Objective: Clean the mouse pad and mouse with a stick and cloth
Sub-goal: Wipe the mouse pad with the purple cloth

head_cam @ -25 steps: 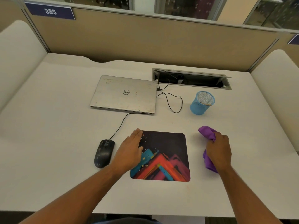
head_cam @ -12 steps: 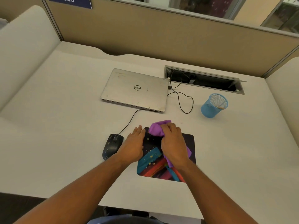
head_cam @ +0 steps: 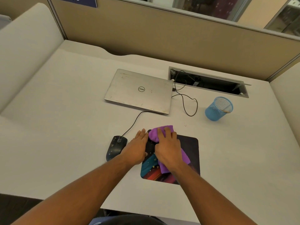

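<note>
right hand [head_cam: 168,150] flat, pressing purple cloth [head_cam: 155,133] onto mouse pad [head_cam: 190,153], left hand [head_cam: 136,148] flat on pad's left edge, fingers straight, mouse [head_cam: 116,147] beside it

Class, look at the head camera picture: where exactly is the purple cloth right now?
The purple cloth lies on the far left part of the mouse pad, pressed under the right hand, with the left hand beside it.
</note>
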